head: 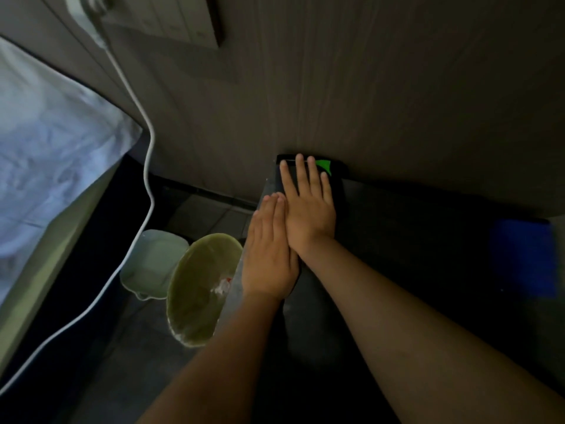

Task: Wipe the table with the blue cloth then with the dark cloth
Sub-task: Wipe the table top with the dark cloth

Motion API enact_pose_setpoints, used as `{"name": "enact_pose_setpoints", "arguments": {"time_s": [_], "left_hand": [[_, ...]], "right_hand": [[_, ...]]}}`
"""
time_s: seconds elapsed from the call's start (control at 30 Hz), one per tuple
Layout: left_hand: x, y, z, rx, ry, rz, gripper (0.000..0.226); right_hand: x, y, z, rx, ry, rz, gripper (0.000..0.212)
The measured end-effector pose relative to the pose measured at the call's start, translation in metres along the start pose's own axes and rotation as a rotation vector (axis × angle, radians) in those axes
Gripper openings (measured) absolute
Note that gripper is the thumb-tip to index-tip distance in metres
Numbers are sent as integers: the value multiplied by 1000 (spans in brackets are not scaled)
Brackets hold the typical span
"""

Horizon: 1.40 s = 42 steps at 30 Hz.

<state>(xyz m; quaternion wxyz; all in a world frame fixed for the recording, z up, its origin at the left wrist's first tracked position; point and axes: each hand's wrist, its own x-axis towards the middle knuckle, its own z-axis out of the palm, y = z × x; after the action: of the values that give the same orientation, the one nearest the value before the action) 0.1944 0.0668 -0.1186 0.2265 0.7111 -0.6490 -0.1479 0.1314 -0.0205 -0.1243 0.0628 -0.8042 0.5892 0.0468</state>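
dim indoor view. we find the brightest area on the bed sheet [46,154] at left, bluish-white and softly blurred; the desk [412,228] sinks almost into black. the left hand [269,255] and right hand [308,206] catch soft, even light. wide-angle distortion bends the white cable [149,166]; the blue cloth [522,258] looks smeared at the right edge.

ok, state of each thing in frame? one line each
dark cloth: flat at the far left corner of the table, under the right hand.
right hand: flat, fingers straight, pressing the dark cloth.
left hand: flat, fingers straight, beside the right hand.
blue cloth: flat on the table, far right, untouched.
waste bin: on the floor, open, lined.
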Motion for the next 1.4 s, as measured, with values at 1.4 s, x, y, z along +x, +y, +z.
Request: {"name": "enact_pose_setpoints", "arguments": {"time_s": [1.4], "left_hand": [[27,0,0,66,-117,157,52]], "right_hand": [[-159,143,21,86,80,433,57]]}}
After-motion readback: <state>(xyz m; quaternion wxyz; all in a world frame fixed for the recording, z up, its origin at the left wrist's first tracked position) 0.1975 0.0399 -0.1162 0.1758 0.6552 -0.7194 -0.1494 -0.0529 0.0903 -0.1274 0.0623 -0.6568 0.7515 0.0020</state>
